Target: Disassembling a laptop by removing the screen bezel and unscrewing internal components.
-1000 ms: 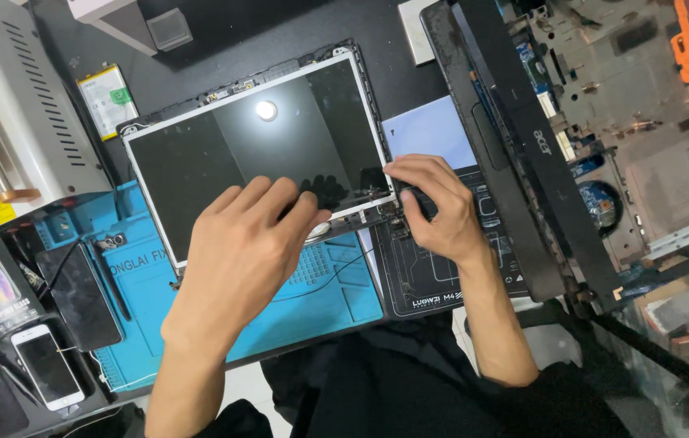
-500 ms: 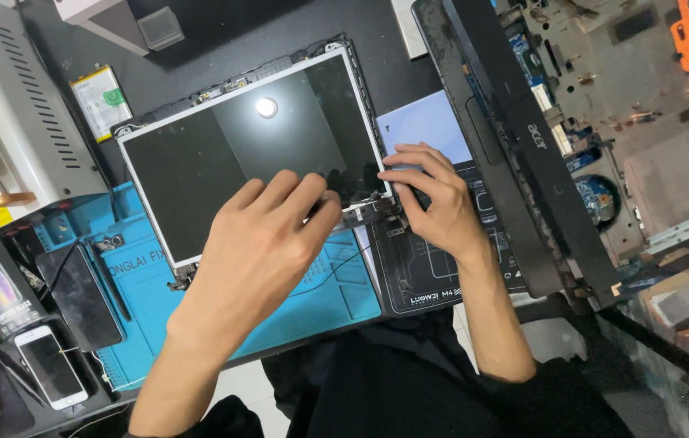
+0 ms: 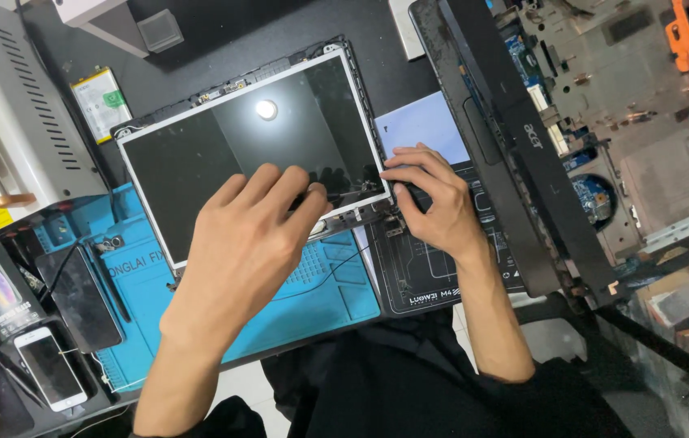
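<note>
Head view, looking down on a repair bench. Nearest the viewer, the left hand (image 3: 243, 243) lies palm-down with fingers spread, its fingertips (image 3: 312, 195) pressing on the lower edge of the screen panel (image 3: 223, 154); nothing is enclosed in this hand. Just to its right, the right hand (image 3: 430, 203) rests with fingers curled at the panel's lower right corner, apparently pinching a small dark part there; what the part is cannot be told. Under the wrists lie a blue work mat (image 3: 320, 296) and, beside it, a black mat (image 3: 426, 280). At the near left edge are a white phone (image 3: 51, 367) and a dark phone (image 3: 81, 296), both face up. The screen panel itself lies flat and tilted across the middle of the bench, dark and glossy, reflecting a ceiling light, seated in its thin black frame. Beyond it, a pale blue sheet (image 3: 426, 126) lies to the right. An opened laptop base (image 3: 604, 122) with bare internals fills the far right. A grey metal box (image 3: 12, 122) stands at far left.
</note>
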